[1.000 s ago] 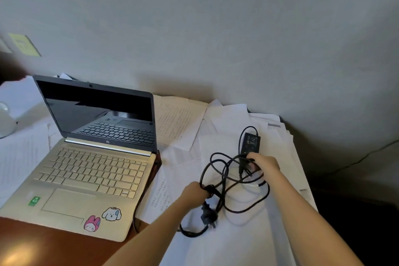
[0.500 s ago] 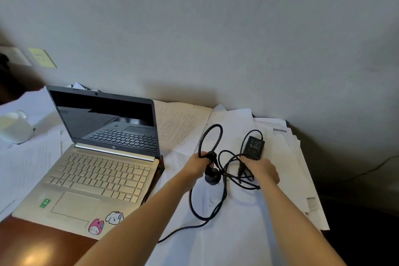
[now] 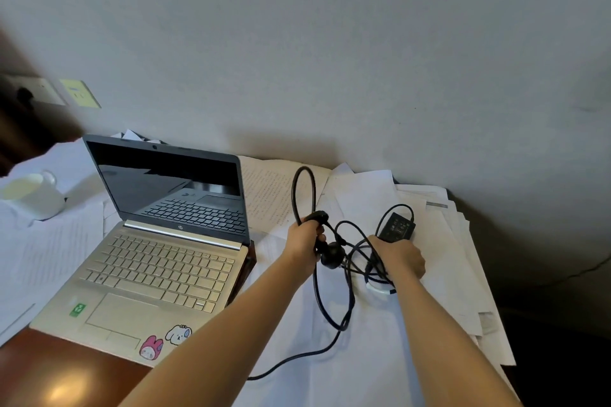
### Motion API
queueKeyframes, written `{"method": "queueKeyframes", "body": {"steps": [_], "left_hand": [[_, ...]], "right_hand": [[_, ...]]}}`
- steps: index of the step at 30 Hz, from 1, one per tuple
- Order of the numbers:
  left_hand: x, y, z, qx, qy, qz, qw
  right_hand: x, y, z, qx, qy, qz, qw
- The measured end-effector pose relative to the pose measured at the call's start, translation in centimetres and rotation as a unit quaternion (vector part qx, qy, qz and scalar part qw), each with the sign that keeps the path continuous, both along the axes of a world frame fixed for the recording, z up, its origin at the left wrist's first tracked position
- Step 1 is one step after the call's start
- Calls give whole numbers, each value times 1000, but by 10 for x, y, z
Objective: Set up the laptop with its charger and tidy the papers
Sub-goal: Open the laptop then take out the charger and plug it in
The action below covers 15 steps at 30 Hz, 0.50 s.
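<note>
An open gold laptop (image 3: 158, 251) with a dark screen sits at the left, stickers on its front edge. To its right, loose white papers (image 3: 439, 258) cover the desk. On them lies a tangled black charger cable (image 3: 330, 304) with its black power brick (image 3: 396, 227) near the wall. My left hand (image 3: 304, 243) grips the cable near the round plug (image 3: 332, 256), a loop rising above my fist. My right hand (image 3: 401, 256) holds the bundled cable just below the brick.
A white mug (image 3: 34, 196) stands on papers at the far left. Wall sockets (image 3: 79, 92) are mounted on the grey wall at upper left. The brown desk surface (image 3: 59, 377) shows at the bottom left. The desk's right edge drops into dark floor.
My left hand lifted the cable up and away from me, from near the desk's front to beside the laptop hinge. The plug now hangs below my fist. The view shifted left.
</note>
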<state>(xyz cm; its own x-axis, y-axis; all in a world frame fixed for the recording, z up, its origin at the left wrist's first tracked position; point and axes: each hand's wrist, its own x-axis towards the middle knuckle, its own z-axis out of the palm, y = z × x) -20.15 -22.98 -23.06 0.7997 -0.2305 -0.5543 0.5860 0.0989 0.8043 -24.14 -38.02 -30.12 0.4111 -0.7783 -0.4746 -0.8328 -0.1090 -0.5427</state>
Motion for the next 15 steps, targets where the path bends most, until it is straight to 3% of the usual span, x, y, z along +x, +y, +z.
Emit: {"method": "queueKeyframes", "body": {"steps": [7,11,15], "left_hand": [[2,-7,12,-19,40,-11,999],[1,-30,34,-20,-20,-73,997],[5,-39,58,-25,-85,-131,987]], "right_hand": [[3,-16,27,101,-150,-87,980],[14,-19,64,11,-238,-39,970],[26,-19,107,-86,-269,34,959]]}}
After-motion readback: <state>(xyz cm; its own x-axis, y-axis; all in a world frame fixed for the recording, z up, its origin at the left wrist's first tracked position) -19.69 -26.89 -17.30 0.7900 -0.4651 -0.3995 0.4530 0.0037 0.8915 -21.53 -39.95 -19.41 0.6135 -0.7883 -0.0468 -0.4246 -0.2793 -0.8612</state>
